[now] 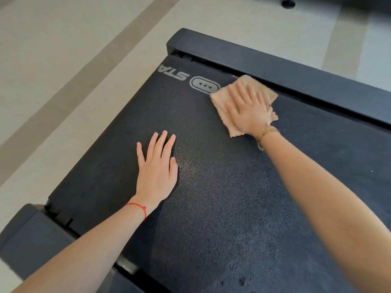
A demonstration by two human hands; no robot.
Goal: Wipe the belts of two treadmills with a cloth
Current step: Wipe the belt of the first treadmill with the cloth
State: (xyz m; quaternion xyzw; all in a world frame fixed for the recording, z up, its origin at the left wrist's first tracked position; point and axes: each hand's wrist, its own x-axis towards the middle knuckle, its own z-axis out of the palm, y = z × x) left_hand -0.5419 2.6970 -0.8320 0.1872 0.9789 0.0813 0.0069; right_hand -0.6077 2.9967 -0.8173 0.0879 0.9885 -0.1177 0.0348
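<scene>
A black textured treadmill belt point(222, 187) fills most of the head view, with a grey logo point(204, 85) printed near its far end. A beige cloth point(220, 102) lies flat on the belt beside the logo, close to the far side rail. My right hand point(247, 108) presses on the cloth with straight, spread fingers. My left hand point(157, 168) rests flat on the bare belt nearer the left end, fingers straight, holding nothing. A red string is tied round my left wrist and a thin bracelet round my right.
A black side rail point(296, 81) runs along the belt's far edge, and a black end cap point(27, 240) sits at the lower left. Pale tiled floor point(74, 60) with a darker stripe surrounds the treadmill. A dark round foot point(288, 3) stands at the top.
</scene>
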